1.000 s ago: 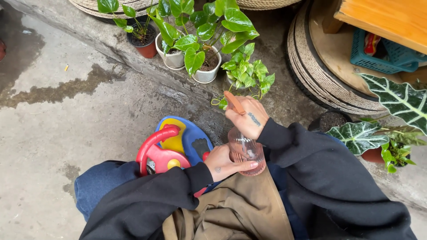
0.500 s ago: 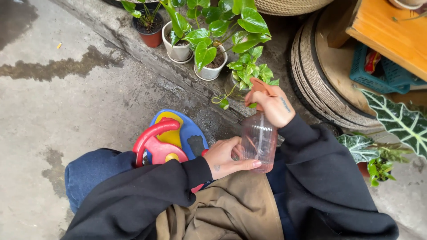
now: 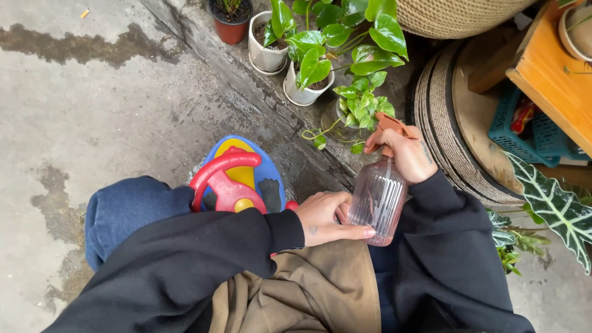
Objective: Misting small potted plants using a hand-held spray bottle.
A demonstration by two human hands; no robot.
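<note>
A seated person holds a clear pink spray bottle [image 3: 377, 197] over the lap, its nozzle aimed toward a small leafy plant [image 3: 361, 108] by the stone kerb. No mist or wet leaves can be made out, so spraying looks not yet done. The right hand [image 3: 404, 154] is clenched around the bottle's neck, fingers at the orange trigger [image 3: 390, 125]. The left hand [image 3: 327, 217] cups the bottle's base, fingers curled loosely under it. A red and blue toy [image 3: 237, 179] sits just left.

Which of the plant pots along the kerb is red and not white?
The small red pot, farthest left. The two pots beside it are white.
</note>
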